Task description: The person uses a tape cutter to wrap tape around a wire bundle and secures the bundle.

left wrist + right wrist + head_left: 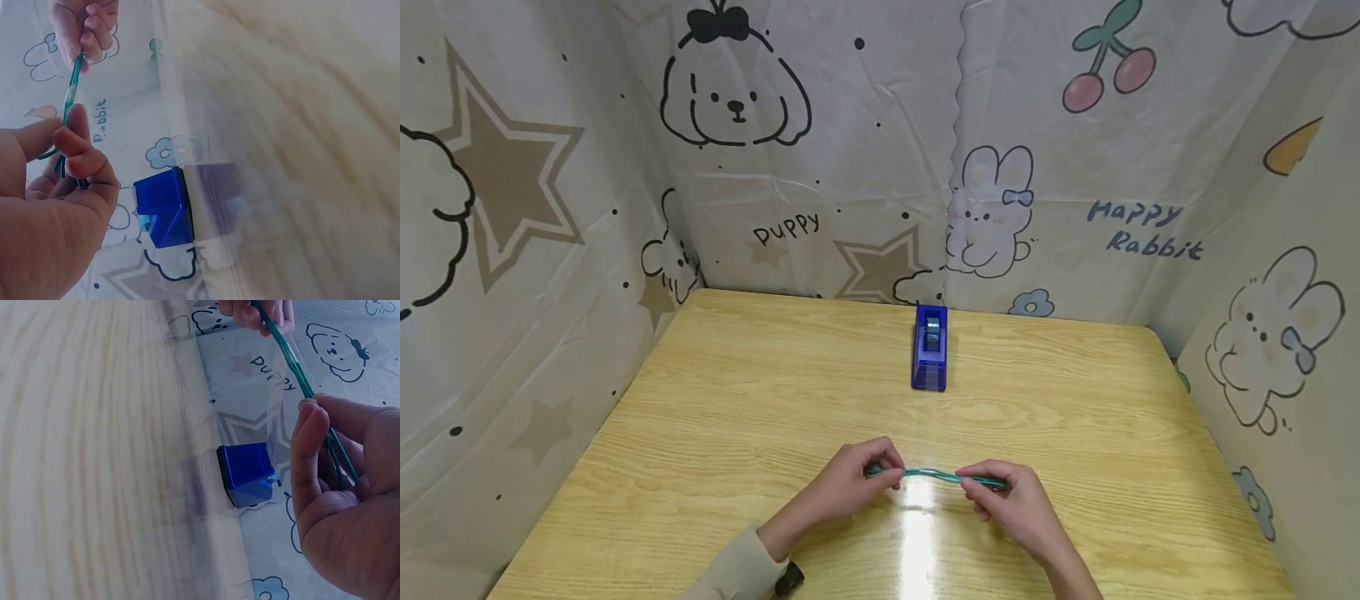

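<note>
Between both hands stretches a thin bundle of teal-green wire or cord (931,473), held roughly level a little above the table. My left hand (857,479) pinches its left end with thumb and fingers. At the other end, my right hand (1011,504) pinches it the same way. In the left wrist view, loose ends of the green strands (58,166) show below the left fingers. A clear, shiny patch that looks like tape (70,95) lies on the bundle's middle. Beyond the hands stands a blue tape dispenser (931,377) with a roll in it.
The wood-grain table (760,375) reflects a bright light in front of me. Printed cloth walls (820,175) enclose its back and both sides. A small black object (788,578) sits by the left sleeve (741,567).
</note>
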The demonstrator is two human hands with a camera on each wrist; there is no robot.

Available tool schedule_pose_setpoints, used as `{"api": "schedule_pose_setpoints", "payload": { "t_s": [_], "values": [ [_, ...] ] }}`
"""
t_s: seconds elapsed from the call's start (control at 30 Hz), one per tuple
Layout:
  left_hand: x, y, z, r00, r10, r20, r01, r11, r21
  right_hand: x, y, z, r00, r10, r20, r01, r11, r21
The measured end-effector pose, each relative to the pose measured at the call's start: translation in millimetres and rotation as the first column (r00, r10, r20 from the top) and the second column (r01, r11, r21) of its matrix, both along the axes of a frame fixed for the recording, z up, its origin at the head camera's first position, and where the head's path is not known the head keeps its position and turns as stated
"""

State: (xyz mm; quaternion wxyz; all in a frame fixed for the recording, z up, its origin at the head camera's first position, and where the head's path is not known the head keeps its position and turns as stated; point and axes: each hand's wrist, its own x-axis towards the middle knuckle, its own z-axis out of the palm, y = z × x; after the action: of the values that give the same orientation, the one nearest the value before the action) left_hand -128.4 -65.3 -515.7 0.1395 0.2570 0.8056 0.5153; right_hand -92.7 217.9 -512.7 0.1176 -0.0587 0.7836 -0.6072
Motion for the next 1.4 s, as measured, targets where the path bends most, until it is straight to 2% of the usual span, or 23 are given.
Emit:
{"api": "schedule_pose_setpoints", "payload": {
  "t_s": [0.17,0.3,0.43,0.67,0.9,1.17,1.4],
  "values": [
    [0.1,-0.4,0.3,0.999,0.02,-0.038,-0.021,0.999,-0.031,-1.6,-0.6,-0.3,0.999,-0.019,0.026,0.019,1.0,0.016],
    [-0.7,-0.1,-1.6,0.998,0.032,-0.052,-0.034,0.999,-0.026,-1.6,-0.2,0.2,0.999,-0.013,0.036,0.013,1.0,0.0],
    [-1.2,0.0,-3.1,0.999,0.034,-0.032,-0.034,0.999,0.003,-1.2,0.1,1.1,0.999,-0.007,0.044,0.007,1.0,-0.015],
    [-2.0,-0.8,-1.3,1.0,0.026,-0.004,-0.026,0.999,0.027,-0.1,2.0,-2.3,1.0,0.02,-0.011,-0.021,0.999,-0.048],
    [-1.6,-1.0,1.3,1.0,0.023,-0.019,-0.023,1.0,0.006,-2.1,1.1,-4.6,1.0,-0.014,0.023,0.016,0.998,-0.06],
    [-4.5,0.1,-0.1,0.998,0.031,-0.052,-0.032,0.999,-0.009,-2.3,1.3,-2.4,0.999,-0.011,0.036,0.013,0.998,-0.054],
    [-6.0,-0.3,0.0,0.999,0.028,-0.028,-0.028,1.0,-0.01,-3.7,2.0,-5.0,0.998,-0.015,0.06,0.019,0.998,-0.053]
  ]
}}
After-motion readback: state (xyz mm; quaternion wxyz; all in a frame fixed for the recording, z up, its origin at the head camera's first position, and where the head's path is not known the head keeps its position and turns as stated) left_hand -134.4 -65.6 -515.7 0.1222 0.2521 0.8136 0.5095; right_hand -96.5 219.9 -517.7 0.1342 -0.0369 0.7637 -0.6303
